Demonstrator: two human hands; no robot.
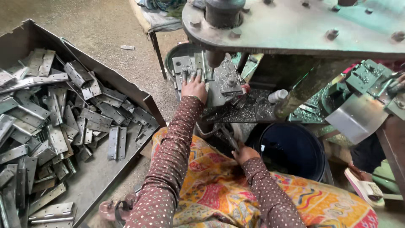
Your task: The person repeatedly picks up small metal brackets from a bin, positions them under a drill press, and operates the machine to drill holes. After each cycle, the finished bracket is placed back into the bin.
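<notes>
The big metal tray (105, 76) of hinges (117, 142) runs off the left and bottom edges of the frame, so its full load cannot be seen. At upper centre, the left hand (195, 86) covers most of the metal piece (182, 64) under its fingertips. Lower centre, the right hand (244, 153) closes on a thin lever (229, 138) whose far end is lost in shadow. The press arm (295, 25) is cut by the top edge, and the dark bucket (293, 150) shows nothing inside.

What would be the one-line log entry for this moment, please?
left hand: on metal piece under press | right hand: gripping lever | tray: full of hinges | bucket: by knee
</notes>
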